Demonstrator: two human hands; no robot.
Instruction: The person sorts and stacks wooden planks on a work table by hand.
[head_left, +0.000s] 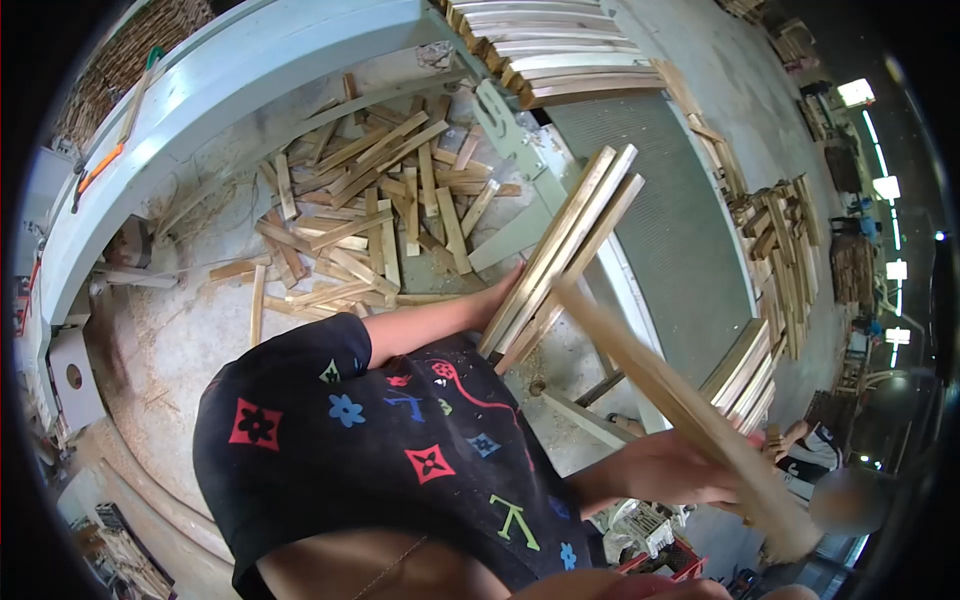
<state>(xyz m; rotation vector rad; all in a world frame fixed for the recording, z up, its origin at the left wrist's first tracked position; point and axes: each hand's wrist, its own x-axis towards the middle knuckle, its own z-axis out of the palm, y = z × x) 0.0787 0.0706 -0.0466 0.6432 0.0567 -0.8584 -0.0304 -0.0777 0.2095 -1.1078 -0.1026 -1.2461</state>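
My left hand (499, 294) is closed around a bundle of wooden strips (568, 255), which slants up beside the grey machine table. The bundle hides most of its fingers. In the lower right, my right hand (690, 470) is closed on a single wooden strip (670, 390). This strip is partly blurred and crosses in front of the table, its upper end close to the bundle. The grey table surface (650, 200) lies just beyond both hands. At the table's near right edge, a small stack of strips (742, 375) sits close to my right hand.
Many loose wood offcuts (380, 220) cover the floor at left, inside a curved pale machine frame (250, 60). A row of strips (560, 45) lies at the table's far end. Another wood pile (785, 235) stands beyond the table. A co-worker (815, 455) is at right.
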